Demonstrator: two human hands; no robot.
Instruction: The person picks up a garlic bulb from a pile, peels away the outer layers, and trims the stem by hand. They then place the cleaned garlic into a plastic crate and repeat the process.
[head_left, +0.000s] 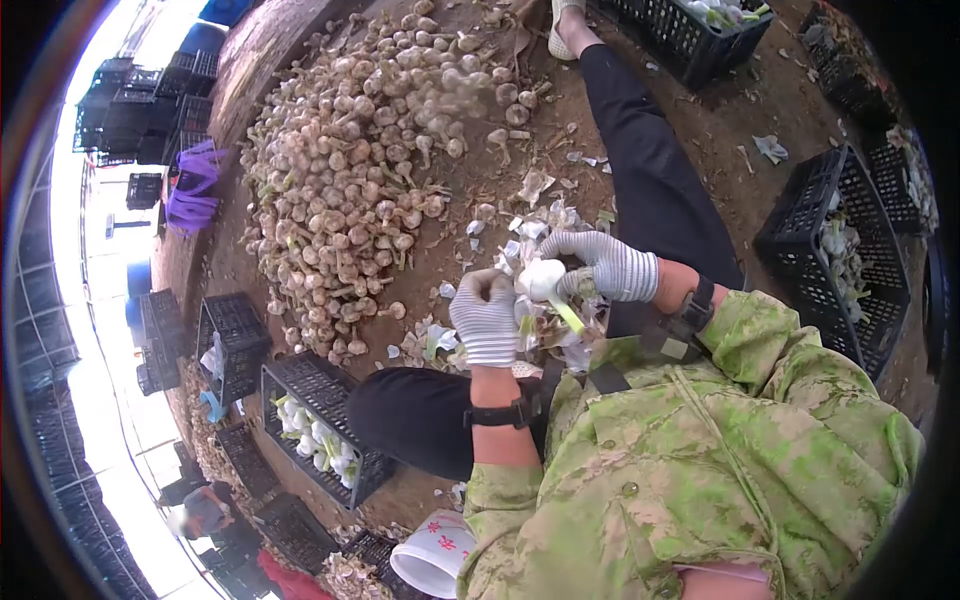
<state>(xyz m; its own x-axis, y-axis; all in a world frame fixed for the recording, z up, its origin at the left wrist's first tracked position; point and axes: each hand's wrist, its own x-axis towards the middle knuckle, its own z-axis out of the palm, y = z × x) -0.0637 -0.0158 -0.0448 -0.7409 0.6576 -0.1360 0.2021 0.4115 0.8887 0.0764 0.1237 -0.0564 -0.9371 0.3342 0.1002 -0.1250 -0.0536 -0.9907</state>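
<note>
My right hand (612,266), in a striped glove, is closed round a peeled white garlic bulb (540,279) whose green stem (568,318) points down and to the right. Beside the bulb's left side is my left hand (484,318), also gloved, with its fingers curled and the tips close together; what they hold, if anything, is too small to name. Torn garlic skins (535,188) lie on the ground beneath and around both hands. A large heap of unpeeled garlic (345,170) lies ahead to the left.
Left of my bent leg stands a black crate (315,385) with white bulbs inside. Another crate (790,215), on the right, holds garlic skins; a third (690,45) stands at the top. A white bucket (435,553) is near my left sleeve. A person (207,508) is at lower left.
</note>
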